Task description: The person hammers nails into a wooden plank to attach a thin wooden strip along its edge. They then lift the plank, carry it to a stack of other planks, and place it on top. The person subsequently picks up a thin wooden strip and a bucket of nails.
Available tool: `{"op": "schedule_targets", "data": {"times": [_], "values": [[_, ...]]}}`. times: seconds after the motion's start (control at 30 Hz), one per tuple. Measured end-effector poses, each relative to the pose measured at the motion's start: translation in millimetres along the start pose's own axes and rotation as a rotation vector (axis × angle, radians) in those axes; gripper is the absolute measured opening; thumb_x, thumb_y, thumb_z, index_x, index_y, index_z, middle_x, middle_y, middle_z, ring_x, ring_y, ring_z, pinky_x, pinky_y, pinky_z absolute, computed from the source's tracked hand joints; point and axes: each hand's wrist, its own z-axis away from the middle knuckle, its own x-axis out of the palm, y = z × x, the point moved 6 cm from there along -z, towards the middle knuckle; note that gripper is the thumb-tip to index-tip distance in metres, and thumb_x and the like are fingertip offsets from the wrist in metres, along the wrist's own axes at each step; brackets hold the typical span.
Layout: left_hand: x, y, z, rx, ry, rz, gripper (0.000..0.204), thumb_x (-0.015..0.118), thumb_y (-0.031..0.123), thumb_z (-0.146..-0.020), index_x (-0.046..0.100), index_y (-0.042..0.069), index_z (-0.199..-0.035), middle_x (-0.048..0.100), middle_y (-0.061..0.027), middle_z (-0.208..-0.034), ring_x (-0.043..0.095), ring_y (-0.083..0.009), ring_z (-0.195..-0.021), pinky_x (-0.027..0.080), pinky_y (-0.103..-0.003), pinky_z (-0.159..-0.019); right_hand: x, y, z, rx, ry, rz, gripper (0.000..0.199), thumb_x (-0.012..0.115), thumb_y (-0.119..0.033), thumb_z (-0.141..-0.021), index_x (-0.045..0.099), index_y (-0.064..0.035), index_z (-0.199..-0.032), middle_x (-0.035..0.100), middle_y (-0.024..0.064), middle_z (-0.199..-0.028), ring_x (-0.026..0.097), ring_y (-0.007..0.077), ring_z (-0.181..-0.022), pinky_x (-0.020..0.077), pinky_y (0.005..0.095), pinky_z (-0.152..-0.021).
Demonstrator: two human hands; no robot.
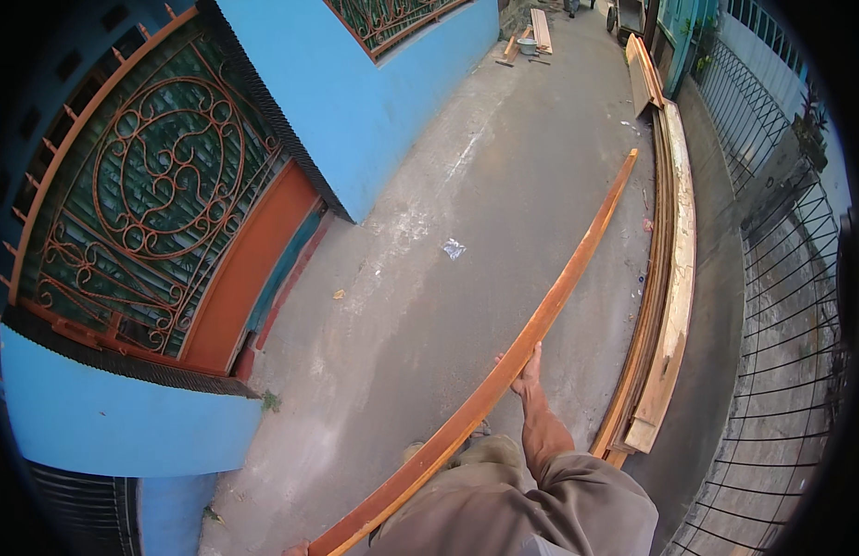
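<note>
Head view: my right grip (528,371) wraps the long plank (541,320) mid-length; left grip (297,549) unclear at seven o'clock. Stiff, heavy, best balanced centrally.

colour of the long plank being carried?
Reddish-orange wood: the long thin wooden plank, gripped by the right hand, shows best in the head view.

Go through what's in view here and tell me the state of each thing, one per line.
Long plank: lifted, angled up ahead.
Right hand: gripping the plank's edge.
Left hand: at the plank's near end, mostly cut off.
Stacked boards: lying along the fence.
Ornate gate: closed.
</note>
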Motion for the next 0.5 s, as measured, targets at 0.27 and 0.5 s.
{"op": "schedule_targets", "data": {"times": [0.27, 0.5], "values": [[29.7, -46.7, -14.1, -0.096, 0.09, 0.032, 0.064, 0.067, 0.024, -0.074, 0.046, 0.011, -0.132, 0.057, -0.022, -0.12, 0.053, -0.0389, -0.113, 0.043, -0.044, -0.097, 101.9, 11.2, 17.4, 0.017, 0.02, -0.112, 0.074, 0.039, -0.081, -0.076, 0.05, -0.0079, -0.075, 0.048, 0.0073, -0.06, 0.051, 0.0237, -0.056, 0.047, 0.0406, -0.056], [-83.8, 67.6, -202.7, -0.014, 0.038, 0.064, 0.063, 0.067, 0.024, -0.075, 0.045, 0.009, -0.132, 0.056, -0.0228, -0.121, 0.053, -0.0393, -0.114, 0.043, -0.043, -0.097, 188.8, -9.5, -55.5, 0.153, 0.058, -0.053, 0.071, 0.037, -0.078, -0.079, 0.044, -0.0078, -0.078, 0.048, 0.0093, -0.064, 0.052, 0.0244, -0.058, 0.0471, 0.041, -0.055]]}}
